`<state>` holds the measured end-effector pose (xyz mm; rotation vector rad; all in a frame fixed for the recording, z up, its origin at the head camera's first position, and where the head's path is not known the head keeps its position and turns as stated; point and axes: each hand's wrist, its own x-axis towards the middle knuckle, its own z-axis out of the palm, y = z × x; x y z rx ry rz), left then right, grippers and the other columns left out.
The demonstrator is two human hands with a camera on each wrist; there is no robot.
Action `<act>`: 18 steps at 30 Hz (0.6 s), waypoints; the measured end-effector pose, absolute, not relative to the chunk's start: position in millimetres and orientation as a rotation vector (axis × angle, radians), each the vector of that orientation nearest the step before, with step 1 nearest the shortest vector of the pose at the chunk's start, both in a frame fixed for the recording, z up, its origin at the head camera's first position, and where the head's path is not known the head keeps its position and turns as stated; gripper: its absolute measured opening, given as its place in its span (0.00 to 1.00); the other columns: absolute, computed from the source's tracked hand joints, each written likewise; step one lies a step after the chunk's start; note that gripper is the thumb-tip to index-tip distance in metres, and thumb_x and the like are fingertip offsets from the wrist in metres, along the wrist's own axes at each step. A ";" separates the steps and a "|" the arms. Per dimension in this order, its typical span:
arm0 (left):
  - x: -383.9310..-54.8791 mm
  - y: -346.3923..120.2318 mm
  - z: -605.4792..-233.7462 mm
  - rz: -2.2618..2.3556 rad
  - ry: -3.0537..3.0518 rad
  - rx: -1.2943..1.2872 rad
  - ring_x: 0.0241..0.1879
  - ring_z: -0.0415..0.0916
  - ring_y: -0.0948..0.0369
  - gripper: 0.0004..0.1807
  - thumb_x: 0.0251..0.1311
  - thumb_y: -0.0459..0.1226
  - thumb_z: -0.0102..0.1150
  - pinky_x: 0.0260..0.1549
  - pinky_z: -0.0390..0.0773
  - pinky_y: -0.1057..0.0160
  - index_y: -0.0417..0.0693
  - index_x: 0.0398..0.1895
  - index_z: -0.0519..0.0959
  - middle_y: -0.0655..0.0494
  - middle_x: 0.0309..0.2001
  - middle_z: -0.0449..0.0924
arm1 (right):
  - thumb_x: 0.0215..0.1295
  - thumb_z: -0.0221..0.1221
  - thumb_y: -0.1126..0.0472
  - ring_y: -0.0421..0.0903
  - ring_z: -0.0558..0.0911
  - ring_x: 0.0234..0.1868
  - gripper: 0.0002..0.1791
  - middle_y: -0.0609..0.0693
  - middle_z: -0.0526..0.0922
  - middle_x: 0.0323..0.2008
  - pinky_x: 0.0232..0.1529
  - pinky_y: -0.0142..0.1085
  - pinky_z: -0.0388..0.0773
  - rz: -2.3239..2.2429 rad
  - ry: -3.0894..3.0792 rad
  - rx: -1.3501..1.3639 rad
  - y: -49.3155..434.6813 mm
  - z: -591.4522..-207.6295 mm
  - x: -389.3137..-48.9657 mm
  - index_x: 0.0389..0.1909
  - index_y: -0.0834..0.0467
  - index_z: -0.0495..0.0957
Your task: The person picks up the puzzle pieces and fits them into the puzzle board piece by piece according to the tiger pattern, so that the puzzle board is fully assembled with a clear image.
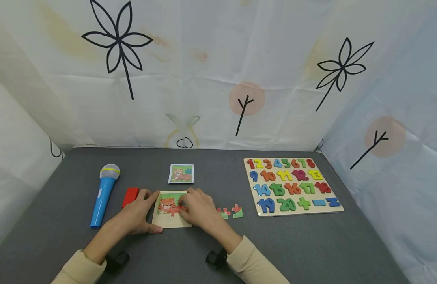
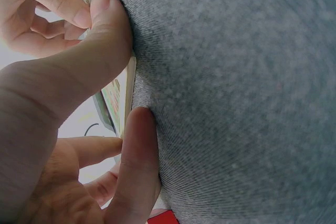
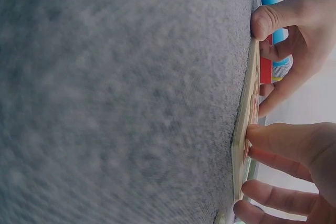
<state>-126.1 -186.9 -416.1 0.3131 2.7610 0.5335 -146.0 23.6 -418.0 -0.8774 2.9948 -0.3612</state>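
A wooden puzzle board (image 1: 176, 223) lies on the grey table, its picture of an orange cat-like animal (image 1: 167, 206) partly filled in. My left hand (image 1: 138, 213) grips the board at its left side, thumb at the front edge and a forefinger at the back corner. Over the board's right part, my right hand (image 1: 200, 209) pinches a puzzle piece against the picture with bent thumb and fingers. That piece is mostly hidden under the fingers. Loose puzzle pieces (image 1: 238, 211) lie just right of this hand. Behind the board is a small picture card (image 1: 181, 174).
At the left, a blue toy microphone (image 1: 104, 196) lies beside a red block (image 1: 130, 196), which is close to my left hand. A wooden number board (image 1: 294, 186) with colourful numerals sits at the right. White printed cloth (image 1: 204, 71) hangs behind the table.
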 end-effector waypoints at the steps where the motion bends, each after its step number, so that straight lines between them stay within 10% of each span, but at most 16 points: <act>1: -126.1 -186.9 -416.2 0.535 2.760 0.313 0.44 0.74 0.50 0.65 0.38 0.56 0.84 0.44 0.83 0.46 0.35 0.77 0.60 0.33 0.65 0.63 | 0.64 0.70 0.52 0.41 0.78 0.34 0.10 0.46 0.83 0.38 0.27 0.31 0.72 -0.360 2.996 -0.880 23.7 -418.1 -146.1 0.45 0.47 0.90; 18: -126.3 -185.2 -416.7 0.506 2.771 0.291 0.45 0.74 0.49 0.66 0.37 0.56 0.84 0.44 0.83 0.46 0.35 0.77 0.60 0.32 0.66 0.62 | 0.63 0.71 0.53 0.42 0.75 0.34 0.16 0.49 0.82 0.39 0.27 0.33 0.71 -0.502 2.988 -0.762 57.1 -406.6 -147.1 0.51 0.48 0.88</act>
